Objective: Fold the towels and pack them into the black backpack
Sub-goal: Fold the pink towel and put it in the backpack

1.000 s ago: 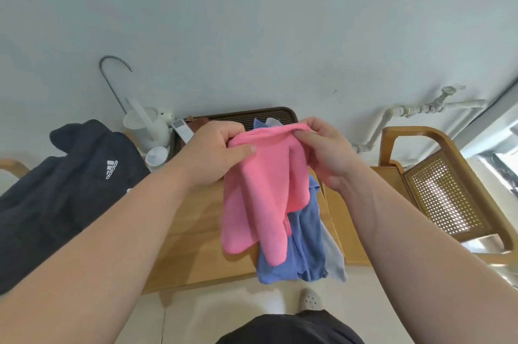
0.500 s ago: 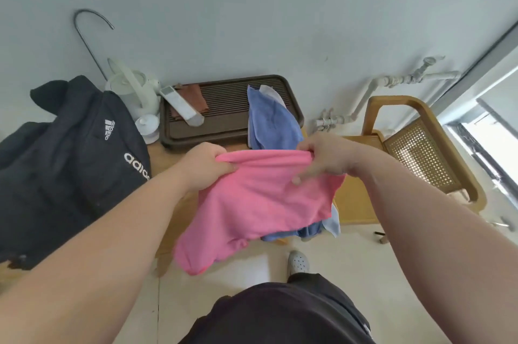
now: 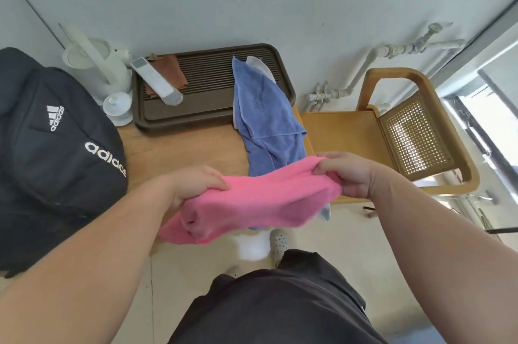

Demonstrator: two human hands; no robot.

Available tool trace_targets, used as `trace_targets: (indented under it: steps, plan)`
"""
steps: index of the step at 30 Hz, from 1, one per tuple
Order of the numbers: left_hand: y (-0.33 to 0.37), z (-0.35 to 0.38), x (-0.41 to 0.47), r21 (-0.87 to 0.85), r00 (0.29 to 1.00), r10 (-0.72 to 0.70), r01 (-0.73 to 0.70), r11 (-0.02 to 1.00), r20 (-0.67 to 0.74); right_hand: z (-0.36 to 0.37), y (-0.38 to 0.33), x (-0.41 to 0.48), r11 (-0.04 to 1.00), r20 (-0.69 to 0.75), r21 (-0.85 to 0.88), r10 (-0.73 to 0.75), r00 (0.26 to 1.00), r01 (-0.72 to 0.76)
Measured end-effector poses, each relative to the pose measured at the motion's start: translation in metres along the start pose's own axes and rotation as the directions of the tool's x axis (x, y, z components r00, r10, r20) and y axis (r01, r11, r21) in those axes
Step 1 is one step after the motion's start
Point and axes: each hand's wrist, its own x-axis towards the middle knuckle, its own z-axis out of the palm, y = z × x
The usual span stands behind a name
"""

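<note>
A pink towel (image 3: 252, 203) hangs stretched between my two hands over the near edge of the wooden table (image 3: 179, 153). My left hand (image 3: 193, 185) pinches its left upper edge and my right hand (image 3: 347, 172) pinches its right corner. Its lower part sags in a bunch toward the floor. A blue towel (image 3: 266, 119) lies crumpled from the tray down over the table edge, with a pale towel (image 3: 256, 63) partly under it. The black backpack (image 3: 53, 153) with white lettering sits on the table's left end.
A dark brown slatted tray (image 3: 207, 108) at the back holds a brown cloth (image 3: 171, 71) and a white remote-like bar (image 3: 157, 81). A white kettle (image 3: 95, 66) and lidded cup (image 3: 117, 106) stand beside it. A wooden cane chair (image 3: 403, 130) is at the right.
My hands moved apart and lower, spreading the pink towel from a bunched hold into a wide stretched band near the table's front edge. The view has tilted down.
</note>
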Motion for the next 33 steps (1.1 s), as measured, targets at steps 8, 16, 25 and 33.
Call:
trace_targets:
  steps: [8,16,25,33]
  plan:
    - [0.011,0.001,0.079,0.03,0.886,0.011,0.003,1.0,-0.463,-0.035,-0.013,0.084,0.948,-0.328,-0.315,-0.056,0.943,-0.053]
    - [0.011,0.003,0.136,0.211,0.854,0.029,0.095,0.973,-0.52,-0.061,-0.002,0.146,0.845,-0.346,-0.533,-0.185,0.92,-0.03]
    - [0.051,-0.021,0.149,0.445,0.665,0.301,0.054,0.894,-0.684,-0.08,-0.04,0.162,0.921,-0.378,-0.29,-0.358,0.853,0.258]
    - [0.057,0.005,0.16,0.597,0.731,0.268,0.231,0.768,-0.627,-0.084,-0.021,0.164,0.948,-0.409,-0.319,-0.13,0.903,-0.008]
